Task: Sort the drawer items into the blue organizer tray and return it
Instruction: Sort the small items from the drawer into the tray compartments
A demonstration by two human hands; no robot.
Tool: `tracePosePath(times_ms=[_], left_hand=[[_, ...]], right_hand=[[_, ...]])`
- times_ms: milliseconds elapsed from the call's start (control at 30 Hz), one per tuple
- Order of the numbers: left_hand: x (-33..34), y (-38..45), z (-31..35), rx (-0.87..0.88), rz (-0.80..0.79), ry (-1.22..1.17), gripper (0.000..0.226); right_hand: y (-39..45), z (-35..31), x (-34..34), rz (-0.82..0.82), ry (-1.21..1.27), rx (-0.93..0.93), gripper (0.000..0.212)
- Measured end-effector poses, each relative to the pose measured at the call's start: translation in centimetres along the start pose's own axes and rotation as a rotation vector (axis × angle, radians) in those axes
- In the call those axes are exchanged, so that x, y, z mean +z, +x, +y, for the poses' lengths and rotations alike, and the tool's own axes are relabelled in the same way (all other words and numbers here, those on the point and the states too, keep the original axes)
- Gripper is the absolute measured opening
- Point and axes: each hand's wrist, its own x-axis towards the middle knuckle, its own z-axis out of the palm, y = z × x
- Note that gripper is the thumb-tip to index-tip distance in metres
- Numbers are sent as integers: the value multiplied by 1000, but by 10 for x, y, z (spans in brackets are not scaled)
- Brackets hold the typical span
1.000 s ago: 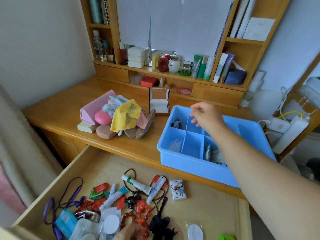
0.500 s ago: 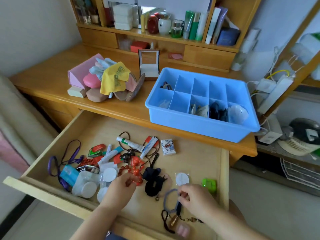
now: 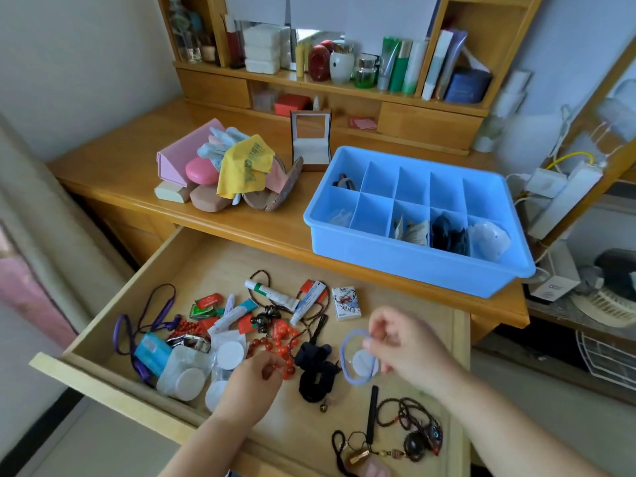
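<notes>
The blue organizer tray (image 3: 406, 266) stands on the desk top at the right, with small items in some compartments. Below it the wooden drawer (image 3: 103, 342) is pulled out and strewn with tubes, beads, cords and packets. My right hand (image 3: 402, 349) is lifted above the drawer and pinches a pale blue hair band (image 3: 347, 370), which hangs as a loop. My left hand (image 3: 254, 383) is down among the clutter, its curled fingers gripping a red bead bracelet (image 3: 275, 346). A black scrunchie (image 3: 315, 373) lies between the hands.
Glasses cases, a yellow cloth and a pink box (image 3: 179, 160) sit on the desk's left. An open small case (image 3: 310, 142) stands behind the tray. Dark bead necklaces (image 3: 409, 432) lie at the drawer's front right. Power strips and cables (image 3: 564, 191) hang right of the desk.
My right hand came back from the tray, picked the blue hair band out of the drawer and has raised it. My left hand stays on the red beads.
</notes>
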Motion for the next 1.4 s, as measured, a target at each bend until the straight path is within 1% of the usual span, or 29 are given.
tracePosePath(times_ms=[67, 100, 200, 267, 367, 433, 467, 500, 567, 600, 633, 667, 733, 833, 867, 900, 933, 967, 1000, 1067, 1133, 1167, 1267, 1333, 1367, 1400], left_hand=[[0, 0, 0, 21, 37, -42, 20], [0, 0, 0, 33, 69, -73, 19], [-3, -3, 3, 49, 172, -222, 20], [-7, -5, 5, 46, 216, -327, 23], [-10, -6, 4, 20, 245, -418, 25], [-10, -5, 5, 2, 242, -438, 22], [-10, -5, 5, -2, 243, -439, 22], [-8, -5, 4, -3, 243, -431, 22], [-6, -4, 3, -4, 239, -414, 25], [-5, -3, 2, -8, 231, -412, 25], [-4, -2, 1, -13, 222, -410, 24], [-3, -1, -1, -17, 214, -405, 24], [-2, -1, -2, -27, 208, -409, 22], [-2, -2, -3, -35, 212, -405, 24], [-2, -2, -4, -33, 210, -385, 25], [-2, -2, -4, -33, 200, -362, 25], [-2, -2, -4, -35, 187, -339, 26], [-2, -2, -4, -35, 173, -313, 27], [-2, -1, -5, -33, 161, -282, 27], [-1, -1, -5, -19, 132, -209, 25], [0, 0, -5, 1, 102, -142, 22], [0, 0, -5, 11, 92, -107, 21], [2, 1, -4, 9, 68, -55, 23], [2, 2, -5, -5, 57, -57, 22], [3, 2, -6, -7, 57, -49, 21], [3, 3, -7, -9, 56, -41, 20]], right_hand=[[14, -34, -34, 89, 112, -132, 30], [23, -50, -50, 178, 160, -185, 32], [61, -91, -94, 464, 241, -282, 25], [94, -110, -112, 593, 184, -293, 20], [145, -124, -121, 719, 55, -254, 6], [173, -128, -116, 779, -74, -234, 6], [185, -127, -111, 771, -170, -215, 7], [195, -126, -106, 714, -284, -171, 10], [207, -120, -95, 466, -529, -24, 22], [209, -117, -90, 367, -608, 24, 27], [208, -113, -88, 333, -634, 31, 29], [204, -111, -88, 352, -595, 3, 30], [189, -105, -90, 433, -430, -101, 26], [139, -97, -83, 520, -376, -344, 16], [116, -92, -75, 513, -375, -446, 13], [92, -84, -64, 476, -379, -534, 11], [69, -72, -53, 410, -398, -581, 10], [48, -57, -40, 320, -424, -574, 10], [30, -39, -28, 214, -449, -511, 9], [3, -1, -5, 42, -488, -300, 10], [-16, 39, 15, -34, -507, -101, 15], [-24, 54, 24, -63, -511, -38, 18], [-36, 88, 49, -176, -578, -3, 30], [-41, 96, 62, -244, -683, -19, 25], [-42, 96, 65, -244, -748, -40, 20], [-40, 95, 66, -253, -798, -72, 21]])
